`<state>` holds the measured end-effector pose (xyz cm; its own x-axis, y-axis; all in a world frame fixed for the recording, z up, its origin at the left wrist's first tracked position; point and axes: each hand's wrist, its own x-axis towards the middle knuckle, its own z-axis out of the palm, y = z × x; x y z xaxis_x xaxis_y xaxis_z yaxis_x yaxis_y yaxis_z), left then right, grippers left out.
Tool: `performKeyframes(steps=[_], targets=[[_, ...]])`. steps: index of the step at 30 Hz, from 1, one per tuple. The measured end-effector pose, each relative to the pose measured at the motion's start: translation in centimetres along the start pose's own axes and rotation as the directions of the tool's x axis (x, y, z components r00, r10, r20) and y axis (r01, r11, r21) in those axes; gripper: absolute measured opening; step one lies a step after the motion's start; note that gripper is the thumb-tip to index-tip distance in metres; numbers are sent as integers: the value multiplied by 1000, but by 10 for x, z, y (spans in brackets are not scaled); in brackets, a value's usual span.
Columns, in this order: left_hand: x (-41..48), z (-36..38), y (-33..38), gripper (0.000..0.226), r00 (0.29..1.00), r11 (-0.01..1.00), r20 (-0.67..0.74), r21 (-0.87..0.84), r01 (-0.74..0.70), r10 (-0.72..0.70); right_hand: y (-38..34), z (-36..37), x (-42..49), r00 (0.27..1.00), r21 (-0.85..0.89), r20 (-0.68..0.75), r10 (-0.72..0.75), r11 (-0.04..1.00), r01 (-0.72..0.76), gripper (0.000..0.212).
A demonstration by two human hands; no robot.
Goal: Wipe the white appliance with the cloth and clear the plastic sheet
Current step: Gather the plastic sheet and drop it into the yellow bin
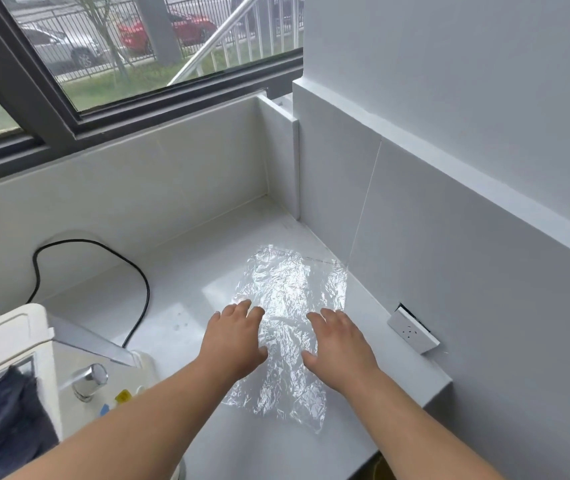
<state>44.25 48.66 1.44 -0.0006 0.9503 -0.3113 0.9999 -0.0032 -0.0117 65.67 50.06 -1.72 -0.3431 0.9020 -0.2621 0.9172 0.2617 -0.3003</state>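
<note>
A crinkled clear plastic sheet [287, 306] lies flat on the white counter [179, 320] near the right wall. My left hand [233, 337] rests palm down on the sheet's left edge with fingers straight. My right hand [340, 344] lies flat on the sheet's right side, fingers spread. The white appliance [23, 341] stands at the lower left, with a chrome knob [91, 381] on its sloped top. A dark blue cloth [2, 427] hangs over the appliance's front at the bottom left corner.
A black power cord [138, 271] loops across the counter behind the appliance. A white wall socket [413, 329] sits on the right wall near the counter edge. White walls close the counter at back and right, under a dark-framed window [120, 109].
</note>
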Motion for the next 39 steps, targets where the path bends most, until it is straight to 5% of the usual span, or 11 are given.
performKeyframes(steps=[8,22,31,36,39], targets=[[18,11,-5,65,997,999,53,4,48,-48,7,16,14,999,-90,38,-24,996,27,72],[10,28,-3,59,991,998,125,26,53,-56,6,18,7,999,-166,38,-15,986,21,32],[-10,35,4,23,993,997,117,79,24,-33,4,19,-3,999,-175,46,-16,984,24,34],[-17,33,6,26,996,996,95,89,-11,3,2,20,-12,998,-150,58,-22,988,31,20],[-22,24,9,20,998,999,60,-19,34,-32,0,16,-15,999,-111,24,-40,993,42,43]])
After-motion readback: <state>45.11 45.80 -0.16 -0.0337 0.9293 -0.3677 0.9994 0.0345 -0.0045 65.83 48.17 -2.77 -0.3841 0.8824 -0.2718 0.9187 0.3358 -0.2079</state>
